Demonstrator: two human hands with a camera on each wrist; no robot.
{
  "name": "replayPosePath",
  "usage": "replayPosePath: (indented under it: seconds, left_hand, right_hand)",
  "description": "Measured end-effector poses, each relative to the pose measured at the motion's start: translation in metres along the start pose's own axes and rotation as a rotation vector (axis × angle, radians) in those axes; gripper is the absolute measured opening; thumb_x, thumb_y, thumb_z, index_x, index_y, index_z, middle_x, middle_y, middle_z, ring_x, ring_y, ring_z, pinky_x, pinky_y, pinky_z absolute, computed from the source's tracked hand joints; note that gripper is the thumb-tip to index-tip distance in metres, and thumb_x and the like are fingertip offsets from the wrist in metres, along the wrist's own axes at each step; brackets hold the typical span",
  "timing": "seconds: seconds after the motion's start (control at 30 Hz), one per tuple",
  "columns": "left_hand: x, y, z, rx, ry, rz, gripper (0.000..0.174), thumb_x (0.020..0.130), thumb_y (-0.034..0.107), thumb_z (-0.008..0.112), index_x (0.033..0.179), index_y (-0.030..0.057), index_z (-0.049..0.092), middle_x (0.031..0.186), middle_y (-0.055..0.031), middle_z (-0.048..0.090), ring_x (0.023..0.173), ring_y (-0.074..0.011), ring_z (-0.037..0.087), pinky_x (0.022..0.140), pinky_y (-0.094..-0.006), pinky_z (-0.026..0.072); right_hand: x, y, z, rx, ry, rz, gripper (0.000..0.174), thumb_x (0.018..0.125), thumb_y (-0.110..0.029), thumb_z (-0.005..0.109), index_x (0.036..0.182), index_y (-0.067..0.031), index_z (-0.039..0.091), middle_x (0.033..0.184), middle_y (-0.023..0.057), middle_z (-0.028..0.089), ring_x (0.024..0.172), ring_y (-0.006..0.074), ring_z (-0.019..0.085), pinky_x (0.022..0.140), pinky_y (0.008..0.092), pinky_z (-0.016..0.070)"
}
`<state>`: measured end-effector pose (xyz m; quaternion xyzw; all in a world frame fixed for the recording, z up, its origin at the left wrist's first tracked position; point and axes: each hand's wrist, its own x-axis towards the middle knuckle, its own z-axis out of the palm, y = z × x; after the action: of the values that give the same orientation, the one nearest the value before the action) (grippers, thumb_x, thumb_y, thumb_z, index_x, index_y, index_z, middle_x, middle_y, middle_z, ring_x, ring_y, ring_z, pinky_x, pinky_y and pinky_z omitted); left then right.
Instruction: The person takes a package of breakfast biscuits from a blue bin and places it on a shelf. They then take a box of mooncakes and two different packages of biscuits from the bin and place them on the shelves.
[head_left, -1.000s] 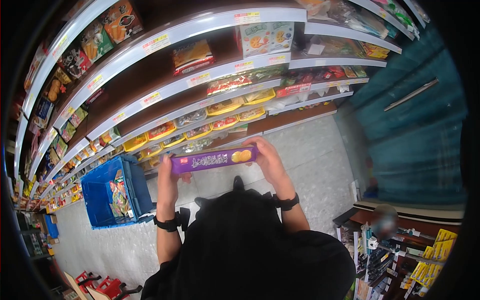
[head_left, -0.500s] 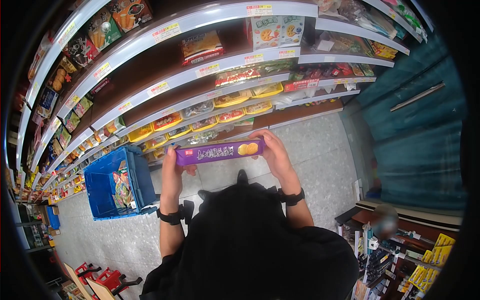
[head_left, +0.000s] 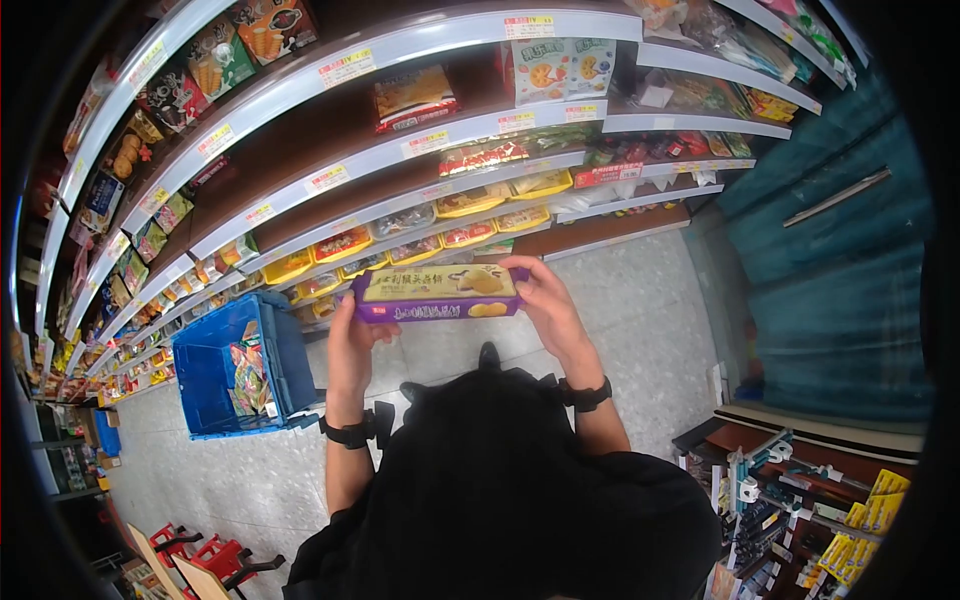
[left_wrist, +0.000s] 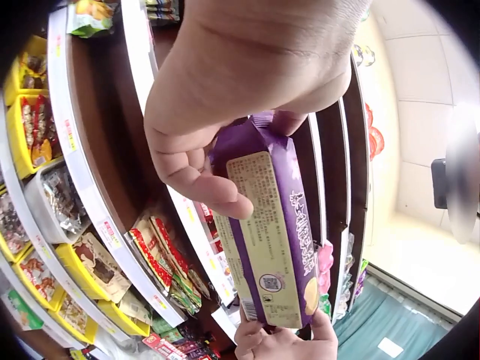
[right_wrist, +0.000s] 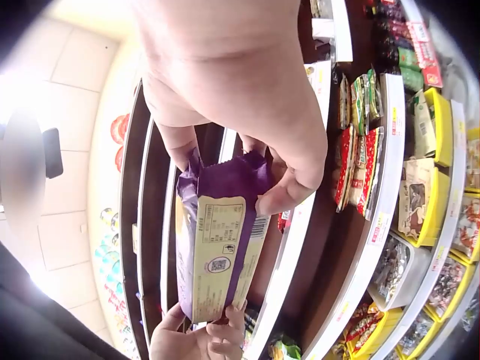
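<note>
A long purple biscuit packet with a cream panel and pictured biscuits is held level in front of the body. My left hand grips its left end, thumb up at the end. At the opposite end, my right hand pinches the wrapper between thumb and fingers. From the left wrist, the packet's printed underside shows, with small text and a square code; left fingers lie against it. The right wrist view shows the crimped purple end between the right thumb and fingers.
Curved store shelves with snacks and price tags stretch ahead. A blue crate holding colourful packets stands on the floor at the left. Yellow bins line the lower shelves. A teal curtain hangs at the right, above a rack of small goods.
The packet has tilted so its cream printed face now shows above the purple side. Both hands keep their hold on its ends. The shelves and crate have shifted slightly right in view.
</note>
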<state>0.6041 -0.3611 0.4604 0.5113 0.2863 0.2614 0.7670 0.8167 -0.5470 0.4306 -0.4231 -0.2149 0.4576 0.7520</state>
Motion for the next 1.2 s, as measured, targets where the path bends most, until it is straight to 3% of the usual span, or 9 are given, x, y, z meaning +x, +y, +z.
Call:
replayPosePath:
  seconds: [0.1, 0.2, 0.5, 0.8, 0.87, 0.93, 1.03, 1.2]
  left_hand:
    - [0.003, 0.004, -0.004, -0.096, -0.023, 0.003, 0.05, 0.099, 0.043, 0.041, 0.116, -0.0002, 0.059, 0.096, -0.0127, 0.07, 0.077, -0.0216, 0.067, 0.065, -0.0307, 0.0482]
    - [0.003, 0.004, -0.006, -0.149, -0.074, 0.022, 0.048, 0.098, 0.04, 0.043, 0.118, -0.0009, 0.058, 0.101, -0.0144, 0.07, 0.08, -0.0233, 0.068, 0.067, -0.0306, 0.0506]
    - [0.0, 0.003, 0.003, -0.079, 0.052, 0.092, 0.041, 0.091, 0.021, 0.058, 0.123, -0.004, 0.053, 0.107, -0.0159, 0.068, 0.087, -0.0223, 0.069, 0.07, -0.0346, 0.0573]
    - [-0.004, 0.002, -0.001, -0.065, 0.019, 0.135, 0.048, 0.088, 0.011, 0.061, 0.133, -0.0024, 0.049, 0.122, -0.0094, 0.061, 0.11, -0.0175, 0.059, 0.095, -0.0318, 0.046]
    - [-0.007, 0.002, 0.002, -0.079, 0.038, 0.125, 0.053, 0.087, 0.008, 0.061, 0.137, -0.0027, 0.047, 0.125, -0.0086, 0.059, 0.115, -0.0171, 0.055, 0.1, -0.0321, 0.0411]
    - [-0.006, -0.003, -0.001, -0.06, 0.043, 0.13, 0.057, 0.086, 0.008, 0.062, 0.139, -0.0029, 0.045, 0.126, -0.0087, 0.058, 0.116, -0.018, 0.054, 0.102, -0.0315, 0.0388]
    - [-0.005, -0.01, -0.006, -0.003, 0.027, 0.143, 0.056, 0.085, 0.007, 0.061, 0.138, -0.0031, 0.046, 0.126, -0.0085, 0.058, 0.116, -0.0182, 0.054, 0.102, -0.0315, 0.0389]
    - [-0.003, -0.008, -0.003, -0.054, 0.039, 0.103, 0.049, 0.086, 0.008, 0.06, 0.133, -0.0025, 0.05, 0.122, -0.0084, 0.06, 0.112, -0.0175, 0.055, 0.099, -0.0316, 0.0405]
  right_hand:
    - [0.004, -0.001, 0.003, -0.007, -0.068, -0.047, 0.049, 0.086, -0.011, 0.063, 0.134, -0.0035, 0.052, 0.122, 0.0059, 0.054, 0.111, 0.0147, 0.05, 0.098, 0.0296, 0.0378]
    - [0.005, -0.003, 0.004, -0.006, -0.104, -0.082, 0.054, 0.085, -0.008, 0.062, 0.137, -0.0029, 0.049, 0.127, 0.0072, 0.053, 0.112, 0.015, 0.05, 0.099, 0.0297, 0.0385]
    - [0.002, -0.006, 0.005, 0.041, -0.134, -0.137, 0.069, 0.08, 0.004, 0.063, 0.145, 0.0008, 0.04, 0.139, 0.0114, 0.048, 0.122, 0.0173, 0.049, 0.103, 0.0309, 0.0379]
    - [0.007, -0.006, 0.007, 0.085, -0.093, -0.167, 0.078, 0.079, 0.006, 0.063, 0.15, -0.0014, 0.031, 0.146, 0.0151, 0.042, 0.134, 0.0222, 0.041, 0.112, 0.0343, 0.0291]
    - [0.006, -0.004, 0.007, 0.083, -0.056, -0.13, 0.072, 0.083, 0.004, 0.062, 0.149, -0.0037, 0.035, 0.144, 0.0128, 0.043, 0.131, 0.0211, 0.043, 0.109, 0.0327, 0.0326]
    - [0.005, -0.002, 0.006, 0.033, 0.064, -0.031, 0.06, 0.086, 0.0, 0.063, 0.143, -0.0033, 0.043, 0.136, 0.0094, 0.051, 0.122, 0.0175, 0.05, 0.102, 0.0304, 0.0393]
    - [0.006, 0.002, 0.005, -0.095, 0.088, 0.065, 0.043, 0.09, -0.009, 0.065, 0.131, -0.002, 0.055, 0.117, 0.0049, 0.063, 0.107, 0.0114, 0.058, 0.092, 0.0262, 0.0457]
    - [0.006, 0.007, 0.0, -0.107, 0.093, 0.061, 0.041, 0.092, -0.011, 0.065, 0.131, -0.0008, 0.056, 0.118, 0.0053, 0.062, 0.107, 0.0114, 0.057, 0.093, 0.0258, 0.0457]
